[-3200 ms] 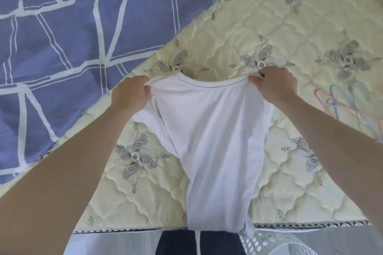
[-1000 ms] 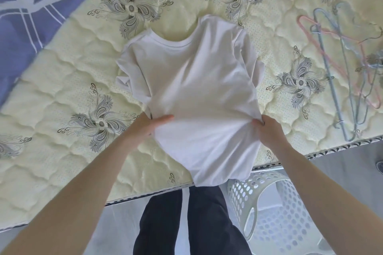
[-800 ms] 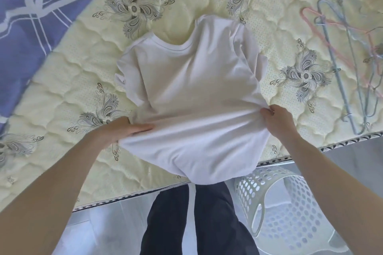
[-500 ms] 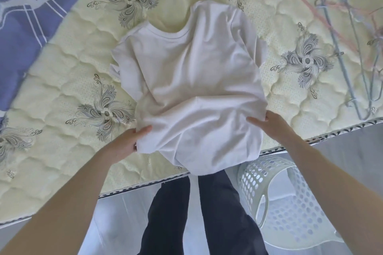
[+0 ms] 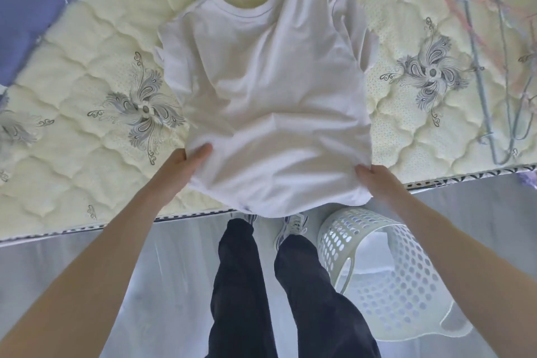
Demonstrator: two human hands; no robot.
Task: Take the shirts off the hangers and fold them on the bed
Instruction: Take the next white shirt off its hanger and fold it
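The white shirt lay on the bed, collar away from the person, hem hanging over the near edge. The left hand and right hand each gripped a lower side, fingers curled into the cloth. Hangers lay apart on the right, and a basket stood on the floor.

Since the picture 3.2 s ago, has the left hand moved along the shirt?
Yes. The left hand went from the collar end of the white shirt to near its hem, toward the near edge of the mattress.
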